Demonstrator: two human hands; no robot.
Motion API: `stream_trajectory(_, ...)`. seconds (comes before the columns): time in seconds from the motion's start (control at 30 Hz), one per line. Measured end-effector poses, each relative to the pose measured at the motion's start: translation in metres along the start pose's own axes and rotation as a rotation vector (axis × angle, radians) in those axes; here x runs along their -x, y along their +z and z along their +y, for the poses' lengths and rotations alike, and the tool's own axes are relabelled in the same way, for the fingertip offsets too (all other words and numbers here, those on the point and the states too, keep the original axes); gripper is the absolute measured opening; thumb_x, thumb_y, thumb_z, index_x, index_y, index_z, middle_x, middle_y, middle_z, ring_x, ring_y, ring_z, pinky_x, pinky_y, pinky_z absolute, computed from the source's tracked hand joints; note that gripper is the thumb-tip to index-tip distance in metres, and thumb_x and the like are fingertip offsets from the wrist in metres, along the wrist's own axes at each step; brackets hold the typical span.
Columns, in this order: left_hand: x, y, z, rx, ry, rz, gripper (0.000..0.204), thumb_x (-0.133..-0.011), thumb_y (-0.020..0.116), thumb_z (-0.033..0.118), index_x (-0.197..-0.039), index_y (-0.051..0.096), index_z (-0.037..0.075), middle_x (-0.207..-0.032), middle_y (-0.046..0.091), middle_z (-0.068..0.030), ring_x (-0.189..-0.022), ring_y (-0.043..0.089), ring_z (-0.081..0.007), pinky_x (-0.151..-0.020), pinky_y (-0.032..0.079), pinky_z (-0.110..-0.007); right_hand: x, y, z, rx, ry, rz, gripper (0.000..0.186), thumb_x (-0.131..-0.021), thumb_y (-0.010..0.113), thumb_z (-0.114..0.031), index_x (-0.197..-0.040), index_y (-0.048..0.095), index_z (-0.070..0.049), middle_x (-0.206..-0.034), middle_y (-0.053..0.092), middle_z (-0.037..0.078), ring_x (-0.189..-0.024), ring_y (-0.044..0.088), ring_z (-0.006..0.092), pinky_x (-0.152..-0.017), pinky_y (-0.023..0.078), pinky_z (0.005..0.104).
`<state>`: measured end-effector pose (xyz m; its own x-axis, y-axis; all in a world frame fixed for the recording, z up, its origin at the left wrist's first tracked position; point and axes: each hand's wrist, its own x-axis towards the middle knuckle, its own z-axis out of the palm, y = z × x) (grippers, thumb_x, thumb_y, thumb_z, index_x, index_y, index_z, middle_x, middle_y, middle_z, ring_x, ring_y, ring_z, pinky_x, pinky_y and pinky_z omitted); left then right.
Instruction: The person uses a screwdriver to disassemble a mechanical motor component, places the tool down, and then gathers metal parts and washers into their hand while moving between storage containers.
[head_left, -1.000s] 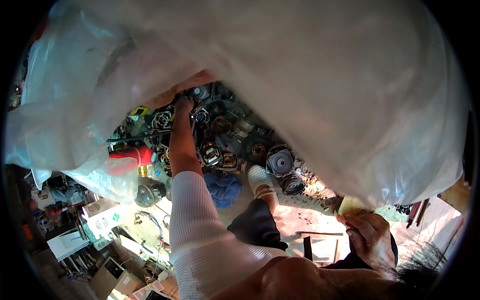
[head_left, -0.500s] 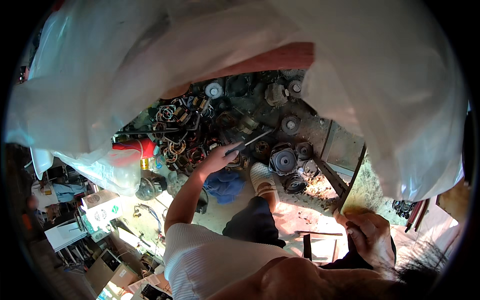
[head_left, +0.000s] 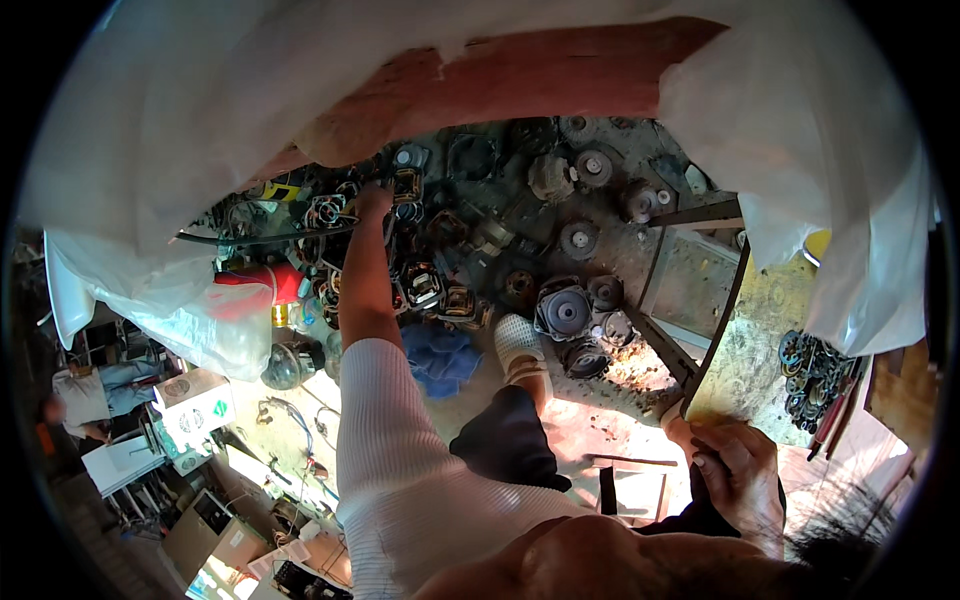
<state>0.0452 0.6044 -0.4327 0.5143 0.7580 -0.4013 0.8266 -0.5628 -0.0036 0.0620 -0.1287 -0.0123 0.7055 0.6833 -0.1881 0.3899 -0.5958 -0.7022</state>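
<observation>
In the head view, your left hand [head_left: 374,203] is left of centre in the upper part of the frame, at the end of a straightened arm, in among a dense pile of motor parts [head_left: 423,288] with coils and metal frames. Its fingers are hidden, so I cannot tell whether they are wide, narrow or round something. A dark curved strip [head_left: 265,238] runs from the left to just beside this hand. You probably stretch because the pile lies low, ahead of your shoe [head_left: 518,340]. Your right hand [head_left: 738,470], lower right, has its fingers curled in, perhaps tucked close for balance; I cannot tell if they hold anything.

Near the centre, a round grey motor part [head_left: 565,312] sits among similar ones, perhaps grouped by shape. A crumpled blue cloth [head_left: 440,360] lies on the dusty, partly sunlit floor [head_left: 475,415]. Plastic sheeting [head_left: 800,100] and a reddish board [head_left: 530,75] cross the top. Right of centre is a dark metal frame [head_left: 662,347]; at far left, another person [head_left: 80,398] is near a white box [head_left: 195,400].
</observation>
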Motion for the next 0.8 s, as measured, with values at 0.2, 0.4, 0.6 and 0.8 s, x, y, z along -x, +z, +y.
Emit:
stream_trajectory(0.2,0.06,0.012,0.028,0.381,0.007,-0.081,0.056,-0.1,0.045,0.043,-0.149,0.036,0.017,-0.112,0.061,-0.0157,-0.087,0.06,-0.0358,-0.072,0.051,-0.056,-0.008,0.013,-0.014,-0.044,0.07,-0.085,0.029,-0.077,0.068,-0.002,-0.106,0.065,-0.003,-0.092,0.068,0.016,-0.08,0.065,0.0346,-0.072,0.053,0.0419)
stream_trajectory(0.4,0.182,-0.034,0.077,0.49,0.284,-0.058,0.051,-0.099,0.049,0.033,-0.145,0.044,0.012,-0.105,0.068,-0.0185,-0.092,0.065,-0.0327,-0.076,0.052,-0.045,0.0,0.006,0.002,-0.022,0.047,-0.108,0.03,-0.077,0.067,-0.003,-0.108,0.064,-0.002,-0.092,0.068,0.017,-0.08,0.065,0.0346,-0.072,0.053,0.0412)
stream_trajectory(0.6,0.304,0.054,0.18,0.501,0.842,-0.069,0.049,-0.096,0.054,0.03,-0.141,0.049,0.01,-0.109,0.067,-0.0232,-0.101,0.064,-0.036,-0.084,0.051,-0.043,0.007,0.009,-0.004,0.044,0.03,-0.096,0.032,-0.077,0.068,-0.004,-0.109,0.064,-0.003,-0.094,0.067,0.018,-0.082,0.066,0.0347,-0.072,0.053,0.0409)
stream_trajectory(0.8,0.336,0.007,0.195,0.726,0.452,-0.106,0.05,-0.098,0.05,0.036,-0.139,0.05,0.007,-0.111,0.065,-0.0248,-0.1,0.064,-0.0384,-0.083,0.05,-0.045,0.031,0.008,0.006,0.081,0.106,-0.06,0.034,-0.076,0.065,-0.001,-0.11,0.065,-0.003,-0.097,0.067,0.017,-0.084,0.066,0.0347,-0.073,0.053,0.0401)
